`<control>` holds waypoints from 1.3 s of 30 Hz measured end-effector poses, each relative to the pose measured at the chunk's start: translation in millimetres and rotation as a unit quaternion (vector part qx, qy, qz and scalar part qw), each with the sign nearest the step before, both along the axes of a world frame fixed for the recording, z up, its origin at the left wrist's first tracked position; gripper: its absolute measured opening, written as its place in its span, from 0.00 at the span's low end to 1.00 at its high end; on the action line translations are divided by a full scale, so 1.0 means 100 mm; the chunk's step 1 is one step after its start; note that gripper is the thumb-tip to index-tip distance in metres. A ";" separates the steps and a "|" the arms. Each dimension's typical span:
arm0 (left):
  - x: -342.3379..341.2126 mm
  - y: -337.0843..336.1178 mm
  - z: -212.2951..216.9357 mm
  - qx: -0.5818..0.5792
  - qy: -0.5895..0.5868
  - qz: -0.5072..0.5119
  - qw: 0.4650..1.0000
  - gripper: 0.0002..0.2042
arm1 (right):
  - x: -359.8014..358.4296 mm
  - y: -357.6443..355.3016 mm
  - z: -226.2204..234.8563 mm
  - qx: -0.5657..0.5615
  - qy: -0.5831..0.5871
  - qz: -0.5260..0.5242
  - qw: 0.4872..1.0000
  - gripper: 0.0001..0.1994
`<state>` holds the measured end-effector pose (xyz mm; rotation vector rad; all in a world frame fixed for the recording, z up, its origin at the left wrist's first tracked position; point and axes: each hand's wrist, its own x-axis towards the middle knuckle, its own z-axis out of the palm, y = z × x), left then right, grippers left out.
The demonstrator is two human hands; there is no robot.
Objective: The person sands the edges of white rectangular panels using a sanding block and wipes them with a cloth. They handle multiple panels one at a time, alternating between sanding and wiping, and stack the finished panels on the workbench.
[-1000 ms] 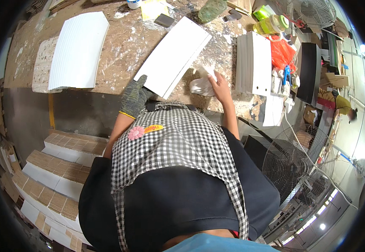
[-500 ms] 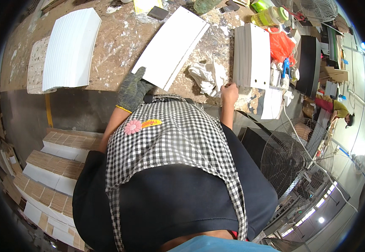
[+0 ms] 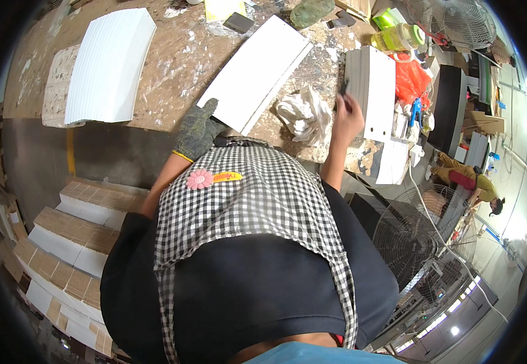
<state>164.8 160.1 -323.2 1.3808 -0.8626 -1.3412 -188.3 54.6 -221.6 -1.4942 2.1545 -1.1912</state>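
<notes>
My gloved left hand (image 3: 195, 128) lay flat and wide on the near corner of the white panel (image 3: 256, 74) on the workbench (image 3: 172, 60). My bare right hand (image 3: 347, 115) curled against the stack of white boards (image 3: 373, 85); I couldn't tell its grip. I judged the stack might tip onto the crumpled rag (image 3: 305, 114).

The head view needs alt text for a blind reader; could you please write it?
Seen from above, a person's gloved left hand rests on a white tile on a stained workbench, while the bare right hand touches a stack of tiles beside a crumpled rag.
</notes>
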 end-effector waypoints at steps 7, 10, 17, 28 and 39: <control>0.00 -0.01 0.26 -0.001 -0.071 -0.039 0.997 0.26 | 1.13 -0.96 0.15 0.172 -0.053 0.276 0.944 0.19; 0.01 -0.04 0.56 -0.065 -0.299 -0.114 0.945 0.21 | 1.32 -1.18 0.01 0.174 -0.036 0.280 0.943 0.20; -0.01 -0.14 0.86 0.059 -0.332 -0.179 0.924 0.20 | 1.34 -1.25 0.00 0.222 -0.045 0.290 0.930 0.20; 0.02 -0.07 0.74 -0.019 -0.412 -0.158 0.897 0.31 | 1.34 -1.18 -0.22 0.206 -0.071 0.343 0.914 0.21; 0.01 -0.07 0.82 -0.025 -0.415 -0.163 0.895 0.29 | 1.41 -1.01 -0.05 0.216 -0.036 0.352 0.910 0.21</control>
